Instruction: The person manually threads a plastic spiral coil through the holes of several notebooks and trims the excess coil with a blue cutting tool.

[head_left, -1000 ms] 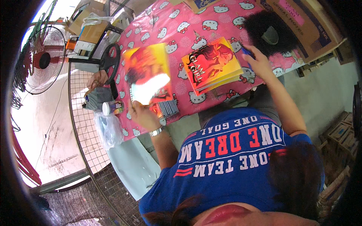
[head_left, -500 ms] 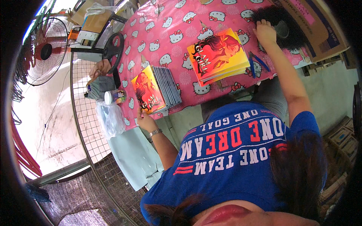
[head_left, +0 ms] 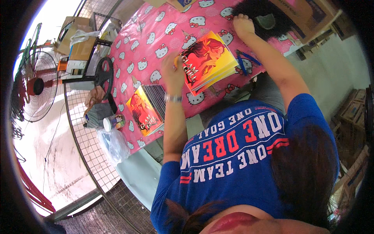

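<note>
On the pink patterned tablecloth (head_left: 146, 50) lies a fanned stack of red and yellow notebooks (head_left: 210, 58). My left hand (head_left: 172, 70), smeared by motion and wearing a watch, reaches to the left edge of this stack; whether it touches the covers I cannot tell. Further left sits a neat pile of similar notebooks (head_left: 142, 111), its right side lined with dark spiral bindings. Bent fingers of my right hand (head_left: 244, 25) are bunched at the left edge of a black wiry heap (head_left: 272, 19); anything in them is too small to make out. Blue-handled pliers (head_left: 246, 62) lie between the notebooks and my right forearm.
Cardboard boxes (head_left: 307, 15) stand at the right beyond the black heap. Along the left side are a black steering-wheel-like ring (head_left: 104, 74), a white-lidded jar (head_left: 113, 123), a plastic bag (head_left: 113, 146) and a standing fan (head_left: 37, 85). Wire mesh borders the table's left.
My left hand has left the spiral-bound pile and moved right and away to the other stack. My right hand stays by the black heap. The whole view has shifted and turned slightly.
</note>
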The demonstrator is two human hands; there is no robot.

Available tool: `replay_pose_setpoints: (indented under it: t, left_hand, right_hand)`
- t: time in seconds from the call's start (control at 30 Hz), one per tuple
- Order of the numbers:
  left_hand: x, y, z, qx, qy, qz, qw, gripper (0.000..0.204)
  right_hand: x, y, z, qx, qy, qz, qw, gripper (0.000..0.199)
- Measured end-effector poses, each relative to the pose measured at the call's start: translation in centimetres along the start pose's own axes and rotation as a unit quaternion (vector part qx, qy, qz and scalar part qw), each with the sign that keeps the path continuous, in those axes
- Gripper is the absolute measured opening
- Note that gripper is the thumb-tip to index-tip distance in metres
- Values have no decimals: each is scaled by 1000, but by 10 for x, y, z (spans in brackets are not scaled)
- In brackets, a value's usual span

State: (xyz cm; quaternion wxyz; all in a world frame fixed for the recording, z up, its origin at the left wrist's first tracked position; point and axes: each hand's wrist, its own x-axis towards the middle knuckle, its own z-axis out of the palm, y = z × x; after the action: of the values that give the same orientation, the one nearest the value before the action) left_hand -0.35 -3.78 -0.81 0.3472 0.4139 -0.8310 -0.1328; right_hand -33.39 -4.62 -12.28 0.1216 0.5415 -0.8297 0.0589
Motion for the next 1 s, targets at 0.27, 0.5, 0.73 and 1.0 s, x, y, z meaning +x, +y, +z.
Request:
replay_pose_setpoints:
  t: [0.27, 0.5, 0.73, 1.0]
  left_hand:
    - [56, -26, 90, 36, -228, -89, 969, 28]
    - [62, 30, 12, -57, -160, -56, 984, 19]
    - [18, 58, -22, 81, -101, 174, 976, 17]
    - [21, 66, -8, 74, -43, 172, 981, 19]
  right_hand:
    - [-1, 21, -1, 74, -4, -66, 995, 25]
    - [-2, 36, -17, 222, 2, -51, 974, 33]
    - [-25, 12, -10, 43, -28, -138, 989, 27]
    - [-13, 16, -64, 122, 38, -94, 987, 31]
